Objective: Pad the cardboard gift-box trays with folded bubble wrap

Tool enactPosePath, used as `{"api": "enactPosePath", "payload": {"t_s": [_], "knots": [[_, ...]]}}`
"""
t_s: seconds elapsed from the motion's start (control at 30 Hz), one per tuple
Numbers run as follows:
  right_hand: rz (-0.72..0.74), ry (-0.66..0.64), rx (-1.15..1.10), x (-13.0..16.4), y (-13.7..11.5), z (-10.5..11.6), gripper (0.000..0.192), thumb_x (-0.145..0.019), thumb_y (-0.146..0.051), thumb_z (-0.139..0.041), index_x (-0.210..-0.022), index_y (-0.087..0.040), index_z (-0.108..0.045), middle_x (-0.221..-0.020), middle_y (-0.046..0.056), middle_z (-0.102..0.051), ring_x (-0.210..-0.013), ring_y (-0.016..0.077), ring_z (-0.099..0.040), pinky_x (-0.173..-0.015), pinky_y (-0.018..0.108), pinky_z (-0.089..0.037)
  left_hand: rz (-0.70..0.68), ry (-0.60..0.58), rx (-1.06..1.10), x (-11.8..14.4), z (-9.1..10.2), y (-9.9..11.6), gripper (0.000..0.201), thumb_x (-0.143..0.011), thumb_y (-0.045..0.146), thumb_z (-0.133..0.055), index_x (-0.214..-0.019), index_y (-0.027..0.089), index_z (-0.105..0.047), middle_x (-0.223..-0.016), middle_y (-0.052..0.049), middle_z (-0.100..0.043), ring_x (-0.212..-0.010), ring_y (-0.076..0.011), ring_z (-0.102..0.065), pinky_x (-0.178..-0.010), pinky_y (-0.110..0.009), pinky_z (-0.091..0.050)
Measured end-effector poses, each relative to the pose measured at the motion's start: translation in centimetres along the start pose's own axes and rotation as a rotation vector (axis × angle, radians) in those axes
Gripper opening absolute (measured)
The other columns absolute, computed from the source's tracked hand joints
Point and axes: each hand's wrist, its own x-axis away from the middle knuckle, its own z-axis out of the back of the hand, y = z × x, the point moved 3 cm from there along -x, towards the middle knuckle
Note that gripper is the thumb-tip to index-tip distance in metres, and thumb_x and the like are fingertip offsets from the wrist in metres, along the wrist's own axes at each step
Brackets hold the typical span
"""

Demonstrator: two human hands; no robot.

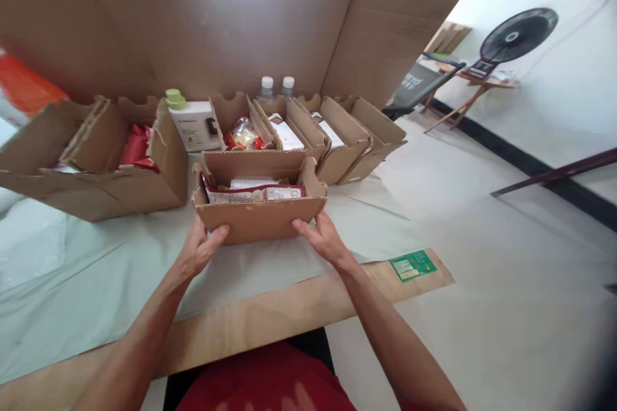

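Note:
Between my two hands is a small open cardboard box (260, 221) with flat packets (284, 193) inside, one of them edged in dark red. My left hand (200, 247) grips its left end, thumb on the front wall and fingers hidden beneath. On the right end my right hand (322, 237) has the same grip, its thumb pressed on the front. Just behind it stand more open cardboard boxes, one with a clear and red snack bag (245, 135), another with a white packet (285, 132).
At the left is a larger cardboard box (120, 196) with a red packet (136, 146). A white carton (196, 126), a green-capped bottle (175, 99) and two white-capped bottles (267, 87) stand before a tall cardboard panel (231, 19). A fan (518, 35) sits on a stand at the right.

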Motion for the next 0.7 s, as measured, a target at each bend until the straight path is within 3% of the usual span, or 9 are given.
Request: {"api": "enactPosePath", "payload": {"t_s": [0.1,0.2,0.33,0.4,0.53,0.6,0.7], "knots": [[-0.023,0.045,-0.042,0.5,-1.4,-0.9,0.072,-0.091,-0.071,-0.06,-0.142,-0.02,-0.058,-0.141,0.015,-0.065,-0.131,0.0335,-0.06,-0.113,0.05,-0.047,0.092,0.01,0.035,1.0,0.1,0.5,0.083,-0.084,0.074,-0.058,-0.139,0.013,-0.057,-0.132,-0.018,-0.067,-0.128,-0.0366,-0.06,-0.115,-0.055,-0.045],[0.009,0.02,-0.05,1.1,-4.0,-1.3,0.069,-0.091,-0.067,-0.063,-0.141,-0.02,-0.058,-0.138,0.014,-0.067,-0.128,0.0323,-0.062,-0.111,0.048,-0.049,0.123,0.048,-0.027,3.3,2.6,1.5,0.076,-0.084,0.074,-0.058,-0.13,0.013,-0.064,-0.119,-0.016,-0.072,-0.12,-0.0379,-0.063,-0.112,-0.057,-0.047],[0.092,0.012,-0.069,0.3,-7.6,-0.2,0.065,-0.089,-0.065,-0.067,-0.136,-0.02,-0.062,-0.132,0.013,-0.07,-0.123,0.0315,-0.065,-0.108,0.047,-0.052,0.008,0.142,-0.078,2.8,5.2,5.7,0.07,-0.087,0.068,-0.059,-0.132,0.015,-0.062,-0.12,-0.015,-0.071,-0.122,-0.0364,-0.063,-0.114,-0.055,-0.046],[0.117,0.06,-0.084,0.0,-8.6,2.2,0.06,-0.089,-0.066,-0.068,-0.127,-0.02,-0.068,-0.127,0.012,-0.072,-0.12,0.0316,-0.066,-0.106,0.048,-0.053,-0.101,0.154,-0.059,1.1,4.3,9.0,0.068,-0.089,0.063,-0.062,-0.139,0.016,-0.057,-0.13,-0.014,-0.068,-0.129,-0.0341,-0.06,-0.118,-0.053,-0.043],[0.154,0.241,0.019,0.8,-9.8,7.4,0.052,-0.092,-0.067,-0.064,-0.112,-0.021,-0.075,-0.115,0.01,-0.076,-0.115,0.0323,-0.068,-0.108,0.051,-0.05,-0.275,-0.038,0.104,-1.0,0.6,13.5,0.067,-0.094,0.056,-0.061,-0.149,0.019,-0.046,-0.137,-0.012,-0.066,-0.128,-0.029,-0.061,-0.116,-0.048,-0.047],[0.167,0.289,0.073,1.0,-11.1,7.7,0.054,-0.093,-0.069,-0.061,-0.111,-0.021,-0.075,-0.112,0.01,-0.077,-0.113,0.0325,-0.069,-0.107,0.052,-0.051,-0.27,-0.06,0.101,-0.6,1.0,13.7,0.062,-0.096,0.056,-0.059,-0.145,0.019,-0.051,-0.132,-0.012,-0.068,-0.125,-0.029,-0.063,-0.114,-0.048,-0.049],[0.184,0.158,0.068,-0.4,-13.6,4.8,0.061,-0.093,-0.074,-0.058,-0.119,-0.02,-0.073,-0.117,0.011,-0.075,-0.117,0.0315,-0.067,-0.106,0.049,-0.053,-0.226,0.064,0.068,0.2,4.8,12.6,0.058,-0.097,0.057,-0.06,-0.136,0.015,-0.058,-0.123,-0.012,-0.072,-0.119,-0.0288,-0.067,-0.114,-0.049,-0.05]]}}
